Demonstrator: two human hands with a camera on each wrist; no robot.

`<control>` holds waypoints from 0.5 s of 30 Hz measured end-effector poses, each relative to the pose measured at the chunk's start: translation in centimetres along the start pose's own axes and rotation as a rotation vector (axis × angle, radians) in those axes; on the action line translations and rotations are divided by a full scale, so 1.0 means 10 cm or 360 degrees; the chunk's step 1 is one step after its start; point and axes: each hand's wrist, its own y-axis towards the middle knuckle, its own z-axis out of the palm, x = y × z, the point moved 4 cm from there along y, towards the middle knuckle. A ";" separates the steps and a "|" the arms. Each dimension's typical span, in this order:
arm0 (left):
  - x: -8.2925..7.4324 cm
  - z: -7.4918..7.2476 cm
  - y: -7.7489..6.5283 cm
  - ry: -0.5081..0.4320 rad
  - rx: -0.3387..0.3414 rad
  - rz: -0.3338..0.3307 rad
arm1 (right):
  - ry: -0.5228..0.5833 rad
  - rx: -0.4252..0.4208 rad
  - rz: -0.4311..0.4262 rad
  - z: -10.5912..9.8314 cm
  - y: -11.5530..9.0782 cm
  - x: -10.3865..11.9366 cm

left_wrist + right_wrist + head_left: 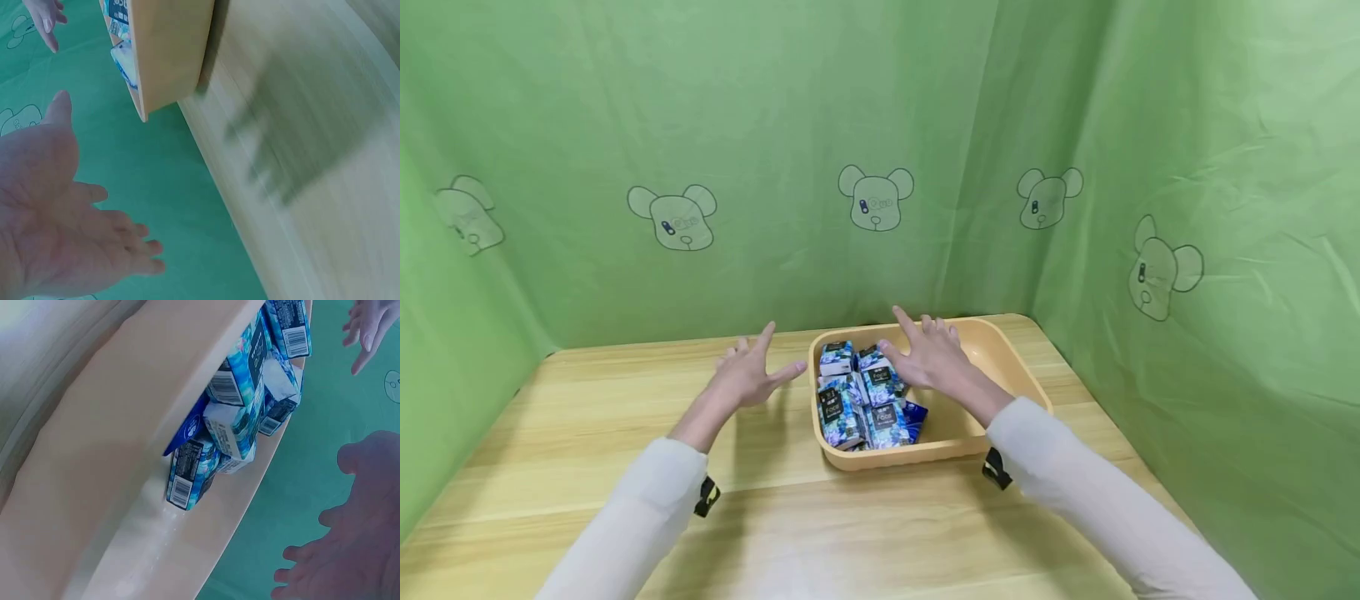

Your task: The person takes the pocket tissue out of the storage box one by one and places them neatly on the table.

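Observation:
An orange plastic bin [880,458] holds several small blue floral tissue packs [887,421], heaped against its left side. Above these packs hovers my right hand [928,358], its fingers spread and nothing in its grasp. My left hand [745,375] hangs in the air just left of the bin, thumb toward the rim, also holding nothing. In the left wrist view the left palm [69,231] faces the camera with fingers extended. The right wrist view shows the packs [234,406] piled together, some with barcodes, and the right hand [350,531] apart from them.
The bin stands on a light wooden table [625,408], near its back edge. Green curtains [760,125] with bear-head drawings rise behind and at both sides. The bin's right half shows its bare floor [951,417].

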 end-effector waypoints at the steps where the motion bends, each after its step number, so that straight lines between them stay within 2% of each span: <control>1: -0.01 0.02 0.01 -0.0030 0.0024 -0.0005 | 0.0019 0.0007 0.0006 0.00 0.01 -0.01; 10: -0.08 0.18 0.04 -0.0275 0.0140 0.0033 | 0.0087 0.0067 0.0100 -0.06 0.06 -0.19; 15: -0.10 0.24 0.03 -0.0328 0.0196 0.0059 | 0.0101 0.0057 0.0156 -0.12 0.09 -0.33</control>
